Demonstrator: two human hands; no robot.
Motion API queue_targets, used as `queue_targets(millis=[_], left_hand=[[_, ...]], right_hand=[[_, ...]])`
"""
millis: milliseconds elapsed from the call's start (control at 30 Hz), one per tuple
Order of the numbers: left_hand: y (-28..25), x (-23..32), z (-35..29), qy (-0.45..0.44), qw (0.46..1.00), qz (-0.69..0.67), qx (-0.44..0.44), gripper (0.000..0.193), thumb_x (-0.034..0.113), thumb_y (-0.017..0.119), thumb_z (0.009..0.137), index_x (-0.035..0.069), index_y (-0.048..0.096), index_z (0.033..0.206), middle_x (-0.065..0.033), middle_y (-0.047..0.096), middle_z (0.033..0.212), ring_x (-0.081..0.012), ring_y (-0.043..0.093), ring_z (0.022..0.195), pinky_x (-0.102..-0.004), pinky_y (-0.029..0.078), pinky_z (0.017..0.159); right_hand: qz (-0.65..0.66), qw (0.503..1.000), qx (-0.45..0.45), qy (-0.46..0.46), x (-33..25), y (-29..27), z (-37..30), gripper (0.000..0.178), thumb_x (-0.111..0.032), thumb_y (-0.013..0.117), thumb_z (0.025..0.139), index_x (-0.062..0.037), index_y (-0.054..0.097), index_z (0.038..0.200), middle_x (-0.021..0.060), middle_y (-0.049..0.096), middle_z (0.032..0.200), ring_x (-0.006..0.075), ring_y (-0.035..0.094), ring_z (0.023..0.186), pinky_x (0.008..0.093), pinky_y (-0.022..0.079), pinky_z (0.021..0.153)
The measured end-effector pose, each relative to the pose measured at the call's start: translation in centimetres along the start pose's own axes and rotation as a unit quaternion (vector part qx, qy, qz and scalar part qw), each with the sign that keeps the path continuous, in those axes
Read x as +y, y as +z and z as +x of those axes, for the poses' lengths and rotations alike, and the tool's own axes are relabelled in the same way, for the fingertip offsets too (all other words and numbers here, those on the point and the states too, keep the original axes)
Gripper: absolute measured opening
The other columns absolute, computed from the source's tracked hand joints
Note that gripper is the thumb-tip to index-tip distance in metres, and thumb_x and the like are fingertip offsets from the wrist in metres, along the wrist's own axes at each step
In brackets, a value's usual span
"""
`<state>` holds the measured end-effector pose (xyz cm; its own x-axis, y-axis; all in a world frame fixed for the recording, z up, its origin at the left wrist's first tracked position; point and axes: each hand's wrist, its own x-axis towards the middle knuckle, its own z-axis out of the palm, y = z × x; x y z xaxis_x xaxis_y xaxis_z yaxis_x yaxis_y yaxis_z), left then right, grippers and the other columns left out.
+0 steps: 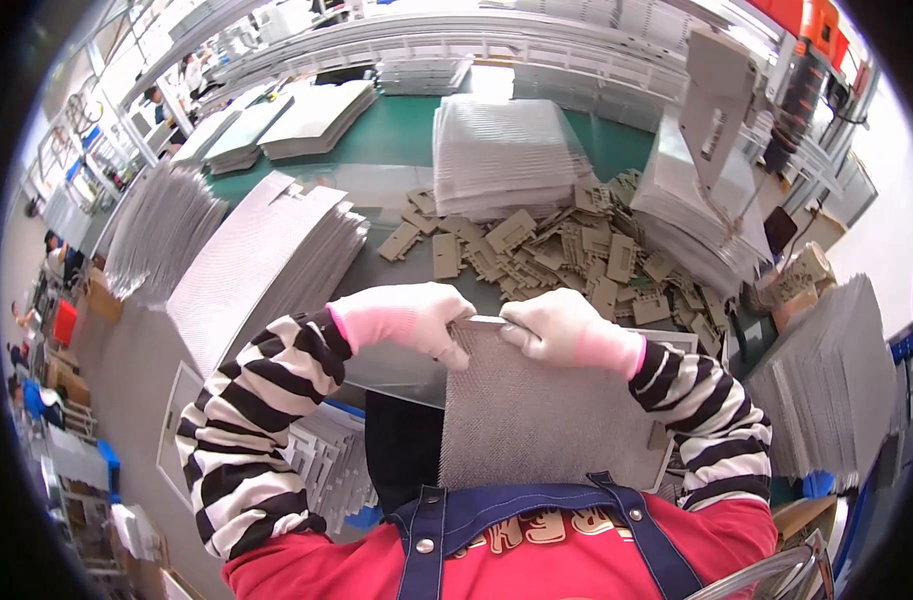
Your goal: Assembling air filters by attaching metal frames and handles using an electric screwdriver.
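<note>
White cloth gloves with pink cuffs (607,347) cover both hands. The left hand (427,315) pinches the top left corner of a flat grey mesh sheet (547,420), which is at 5 o'clock from the hands. The right hand (560,328) has its grip closed on the same top edge, just beside. Small beige plastic pieces (567,250) lie in a messy pile, between 1 and 2 o'clock, on the green table (402,125). Flat whitish panels (502,150) are stacked at 12 o'clock, flat grey mesh panels (257,250) at 10.
</note>
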<state>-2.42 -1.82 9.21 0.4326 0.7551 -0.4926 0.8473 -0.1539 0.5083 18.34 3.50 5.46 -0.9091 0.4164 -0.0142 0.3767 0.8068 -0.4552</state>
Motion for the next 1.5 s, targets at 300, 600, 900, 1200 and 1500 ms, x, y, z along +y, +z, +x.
queue_targets(millis=[300, 600, 900, 1200, 1500], left_hand=[[1.5, 2.4, -1.3, -0.022, 0.987, 0.134, 0.082, 0.042, 0.030, 0.069, 0.072, -0.001, 0.056, 0.096, -0.0175, 0.063, 0.090, -0.0340, 0.061, 0.086, -0.0416, 0.047, 0.075], [7.9, -1.7, -4.8, 0.222, 0.601, -0.399, 0.656, 0.052, 0.018, 0.051, 0.090, -0.001, 0.032, 0.135, -0.0175, 0.038, 0.137, -0.0243, 0.038, 0.125, -0.0382, 0.030, 0.106], [6.2, -6.7, -1.7, 0.237, 0.553, -0.464, 0.650, 0.030, 0.021, 0.063, 0.086, -0.001, 0.052, 0.103, -0.0006, 0.055, 0.087, -0.0088, 0.050, 0.075, -0.0248, 0.042, 0.074], [1.4, 2.8, -7.2, 0.040, 0.802, -0.310, 0.510, 0.020, 0.007, 0.058, 0.076, -0.004, 0.062, 0.091, 0.0002, 0.059, 0.076, -0.0060, 0.051, 0.070, -0.0228, 0.042, 0.060], [5.1, 2.2, 3.1, 0.114, 0.748, -0.434, 0.488, 0.010, 0.002, 0.056, 0.084, -0.003, 0.064, 0.086, 0.0071, 0.051, 0.066, -0.0004, 0.040, 0.059, -0.0160, 0.031, 0.057]], right_hand=[[0.149, 0.976, -0.154, 0.038, 0.3, -1.6, -0.4, 0.035, -0.032, 0.048, 0.089, 0.0012, 0.056, 0.097, 0.0131, 0.059, 0.083, 0.0228, 0.055, 0.078, 0.0361, 0.042, 0.071], [0.217, 0.906, 0.344, 0.113, 2.8, -10.6, -8.7, 0.032, -0.022, 0.059, 0.084, 0.0003, 0.056, 0.106, 0.0051, 0.060, 0.089, 0.0140, 0.057, 0.084, 0.0287, 0.046, 0.074], [0.340, 0.871, 0.356, 0.016, -5.2, -4.9, -6.5, 0.030, -0.010, 0.071, 0.078, 0.0043, 0.061, 0.103, 0.0074, 0.066, 0.091, 0.0121, 0.061, 0.083, 0.0259, 0.050, 0.074], [0.476, 0.818, 0.321, 0.043, 2.0, -1.1, -7.6, 0.024, -0.015, 0.067, 0.080, 0.0008, 0.064, 0.097, -0.0013, 0.063, 0.087, 0.0064, 0.057, 0.078, 0.0242, 0.048, 0.071], [0.481, 0.705, 0.517, 0.064, 5.4, 0.9, -11.2, 0.067, 0.001, 0.058, 0.077, 0.0006, 0.029, 0.137, 0.0007, 0.056, 0.093, 0.0046, 0.051, 0.077, 0.0186, 0.041, 0.068]])
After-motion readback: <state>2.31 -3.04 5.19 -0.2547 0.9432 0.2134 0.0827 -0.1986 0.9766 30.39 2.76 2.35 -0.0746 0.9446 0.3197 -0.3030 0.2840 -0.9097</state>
